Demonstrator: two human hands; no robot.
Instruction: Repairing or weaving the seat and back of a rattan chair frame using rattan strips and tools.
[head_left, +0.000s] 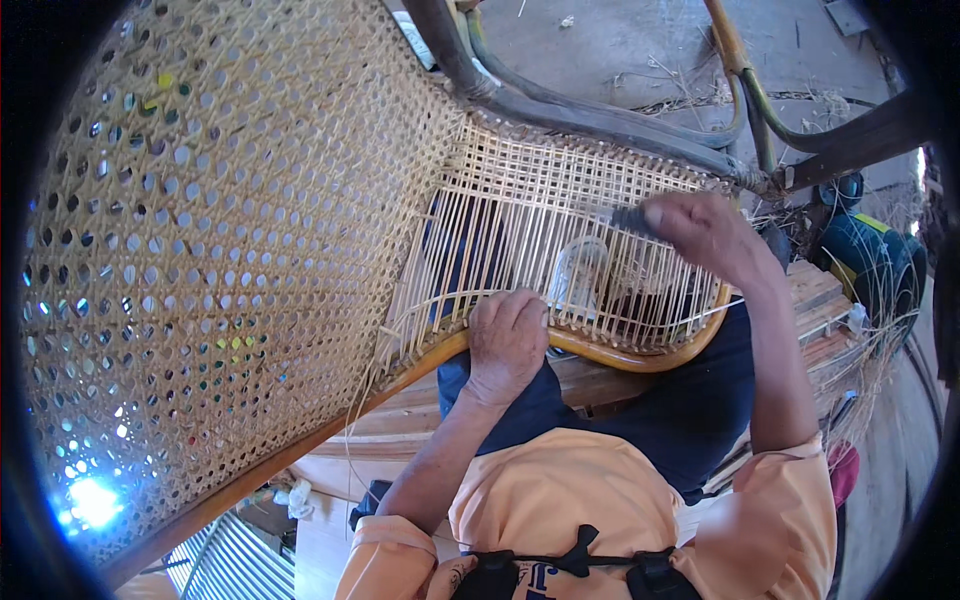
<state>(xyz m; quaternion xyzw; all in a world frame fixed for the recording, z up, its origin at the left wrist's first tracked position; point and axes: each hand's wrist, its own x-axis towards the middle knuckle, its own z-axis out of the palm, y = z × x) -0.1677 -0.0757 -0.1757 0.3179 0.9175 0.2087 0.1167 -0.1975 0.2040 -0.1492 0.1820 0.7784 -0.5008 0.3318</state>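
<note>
A rattan chair lies before me, its seat panel [560,185] partly woven: close crossing strands at the far side, mostly parallel strands nearer me. My left hand [508,340] rests on the curved wooden front rail [640,362], fingers bent over its edge and onto the strands. Above the weave's right half, my right hand [705,235] is closed around a dark-handled tool [632,220]. Its thin pale end points left along the crossing strands, too blurred to make out. A loose cane strand [440,300] runs across the near part of the seat.
The tall caned back panel [230,230] fills the left side. Dark bent chair legs [600,125] stand at the far side. A green machine or tank [875,255] sits at the right among loose cane strips [860,370]. Wooden slats [400,430] lie beneath the chair.
</note>
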